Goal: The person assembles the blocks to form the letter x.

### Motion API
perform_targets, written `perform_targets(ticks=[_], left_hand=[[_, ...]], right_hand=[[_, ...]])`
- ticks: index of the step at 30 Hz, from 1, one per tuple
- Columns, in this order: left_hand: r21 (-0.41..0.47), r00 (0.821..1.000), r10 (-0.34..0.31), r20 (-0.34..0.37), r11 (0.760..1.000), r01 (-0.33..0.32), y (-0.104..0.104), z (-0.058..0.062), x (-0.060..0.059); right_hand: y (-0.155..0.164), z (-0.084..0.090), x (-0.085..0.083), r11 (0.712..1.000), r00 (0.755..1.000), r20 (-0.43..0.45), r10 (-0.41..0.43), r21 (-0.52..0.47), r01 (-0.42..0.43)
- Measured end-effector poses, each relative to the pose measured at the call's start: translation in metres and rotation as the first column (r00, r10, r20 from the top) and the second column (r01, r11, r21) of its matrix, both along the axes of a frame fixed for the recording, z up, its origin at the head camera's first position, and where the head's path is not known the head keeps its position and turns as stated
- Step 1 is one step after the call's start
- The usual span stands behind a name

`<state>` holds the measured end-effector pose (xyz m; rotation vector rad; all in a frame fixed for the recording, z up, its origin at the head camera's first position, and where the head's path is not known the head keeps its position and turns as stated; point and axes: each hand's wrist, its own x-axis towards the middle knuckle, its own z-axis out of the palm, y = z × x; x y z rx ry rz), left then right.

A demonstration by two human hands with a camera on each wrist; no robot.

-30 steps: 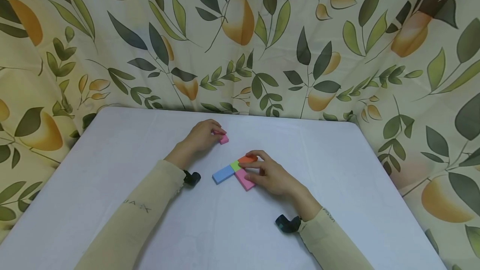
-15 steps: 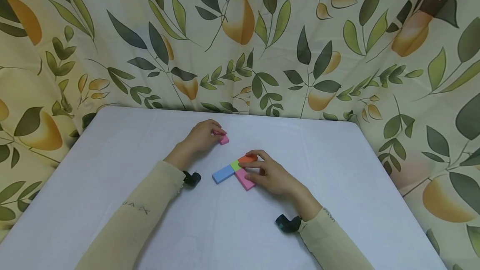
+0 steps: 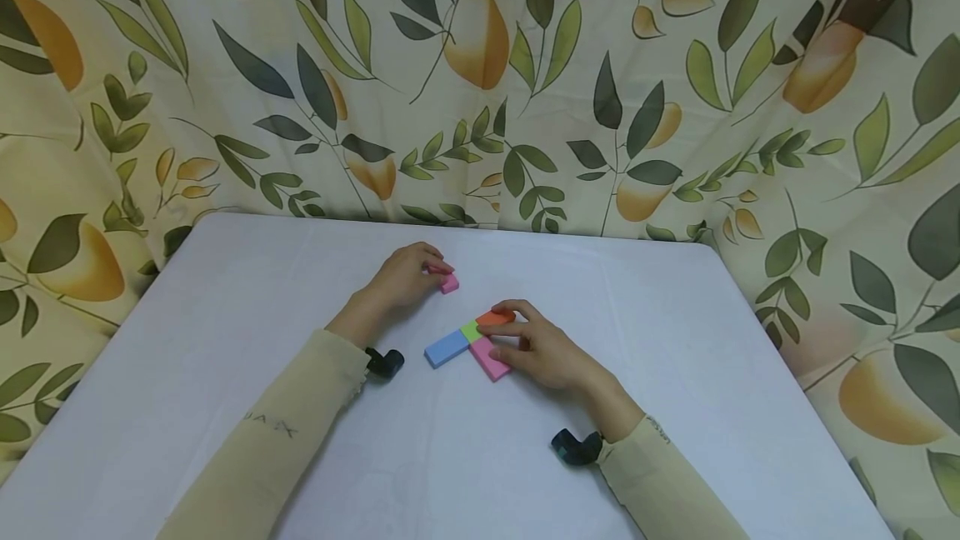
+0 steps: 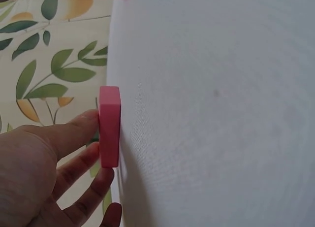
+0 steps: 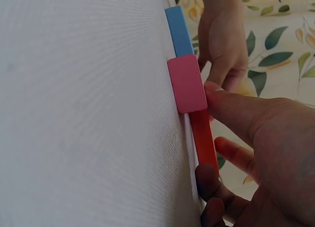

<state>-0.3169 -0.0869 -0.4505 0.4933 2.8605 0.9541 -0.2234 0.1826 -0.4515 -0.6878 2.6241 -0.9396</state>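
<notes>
In the head view, my left hand (image 3: 407,276) pinches a small pink block (image 3: 449,282) near the back of the table. The left wrist view shows that pink block (image 4: 110,126) upright on edge, thumb against one face, fingertips near its lower end. My right hand (image 3: 553,352) rests on a group of flat blocks laid edge to edge. Its thumb touches another pink block (image 3: 491,360), while its other fingertips lie on an orange block (image 3: 495,318). A green block (image 3: 469,331) sits in the middle, and a blue block (image 3: 447,349) extends to the left.
A white-covered table (image 3: 465,457) carries everything. Behind it hangs a leaf-and-fruit patterned curtain (image 3: 480,123). Each wrist bears a dark camera, the left one (image 3: 386,362) and the right one (image 3: 576,447) close above the tabletop.
My left hand and its pink block have shifted very slightly toward the front of the table. The right hand and the group of blocks have stayed in place.
</notes>
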Motion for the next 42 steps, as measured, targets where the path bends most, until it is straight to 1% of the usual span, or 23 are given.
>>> perform_targets(ticks=[5, 13, 20, 29, 36, 42], left_hand=[[-0.013, 1.000, -0.009, -0.009, 1.000, 0.009, 0.000, 0.001, 0.001], [0.020, 1.000, -0.002, 0.015, 1.000, 0.001, 0.001, 0.000, 0.004], [0.051, 1.000, -0.004, -0.002, 0.999, 0.004, 0.000, -0.004, 0.005], [0.075, 1.000, 0.000, 0.003, 0.997, 0.000, -0.001, -0.007, 0.009], [0.089, 1.000, 0.011, -0.004, 0.996, -0.011, -0.002, -0.010, 0.010], [0.099, 1.000, 0.024, -0.004, 0.995, -0.023, -0.002, -0.014, 0.012]], right_hand=[[0.000, 0.000, 0.000, 1.000, 1.000, -0.009, 0.000, 0.002, 0.000], [-0.001, 0.001, 0.000, 1.000, 1.000, 0.001, -0.006, 0.018, 0.006], [-0.001, 0.001, -0.001, 0.999, 1.000, -0.012, -0.006, 0.044, 0.006], [-0.001, 0.001, -0.002, 0.999, 1.000, -0.012, -0.002, 0.053, 0.003], [-0.002, 0.001, 0.000, 1.000, 1.000, 0.003, -0.014, 0.026, 0.014], [-0.002, 0.003, 0.003, 0.999, 0.999, 0.020, -0.036, 0.023, 0.035]])
